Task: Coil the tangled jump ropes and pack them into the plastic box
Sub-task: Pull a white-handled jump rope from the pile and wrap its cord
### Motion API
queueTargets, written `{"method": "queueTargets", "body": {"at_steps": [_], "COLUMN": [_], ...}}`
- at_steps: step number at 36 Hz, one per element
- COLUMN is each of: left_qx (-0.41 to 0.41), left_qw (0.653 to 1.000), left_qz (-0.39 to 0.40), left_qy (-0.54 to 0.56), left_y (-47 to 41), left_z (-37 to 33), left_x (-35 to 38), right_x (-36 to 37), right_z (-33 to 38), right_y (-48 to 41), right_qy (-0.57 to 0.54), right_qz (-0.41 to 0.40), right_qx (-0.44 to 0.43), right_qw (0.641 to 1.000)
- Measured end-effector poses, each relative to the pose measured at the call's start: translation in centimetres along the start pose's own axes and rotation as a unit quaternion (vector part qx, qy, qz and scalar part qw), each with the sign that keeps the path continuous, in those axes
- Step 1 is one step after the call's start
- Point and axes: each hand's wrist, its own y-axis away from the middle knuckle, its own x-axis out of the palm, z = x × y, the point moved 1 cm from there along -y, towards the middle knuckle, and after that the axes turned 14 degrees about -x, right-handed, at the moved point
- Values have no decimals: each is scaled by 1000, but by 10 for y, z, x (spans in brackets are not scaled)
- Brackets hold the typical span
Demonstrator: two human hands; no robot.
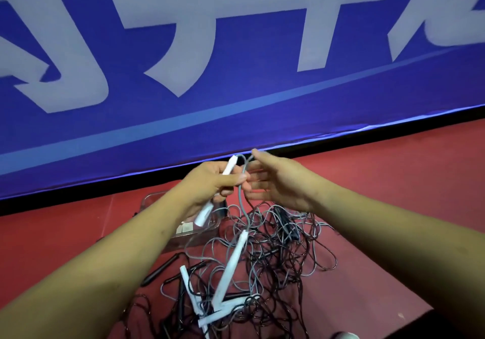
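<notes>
head-worn view, angled down, close over floor (393, 181)

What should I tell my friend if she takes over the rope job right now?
Left hand grips a white handle, raised above the tangled ropes. Right hand is open, fingers straight beside the grey cord hanging from that handle.
The ropes lie on the red floor; the plastic box sits at their far left side, partly hidden by the left arm.
Done: nothing coiled that I can see.
Left: untangle, coil each rope, pack the box.
</notes>
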Motion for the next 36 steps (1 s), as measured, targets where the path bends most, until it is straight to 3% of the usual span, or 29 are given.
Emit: {"method": "queueTargets", "body": {"at_steps": [2,8,12,16,19,25,27,29,32,36], "left_qx": [-10,-42,-29,7,25,-42,-34,-27,-22,-48], "left_qw": [999,998,971,951,936,954,950,945,952,977], "left_qz": [7,18,31,28,13,54,21,-6,-22,34], "left_qy": [-42,-54,-235,-307,-352,-291,-310,-326,-304,-206], "left_y": [4,4,11,13,11,16,16,18,25,28], "left_z": [0,4,6,1,1,11,11,9,6,3], "left_x": [3,0,-7,-16,-22,-24,-26,-27,-26,-17], "right_x": [7,5,3,4,-1,-24,-30,-39,-47,-32], "right_z": [-5,-3,10,13,17,10,5,2,2,8], "right_y": [0,-4,-3,0,-3,-5,-4,1,7,-3], "right_qy": [51,151,39,-54,-130,-189,-137,15,275,324], "right_qz": [12,-55,-103,-129,-194,-284,-274,-229,-150,-135], "right_qx": [-27,-92,-104,-76,-83,-60,-40,-10,12,-75], "right_qw": [998,983,989,987,969,938,951,973,950,933]}}
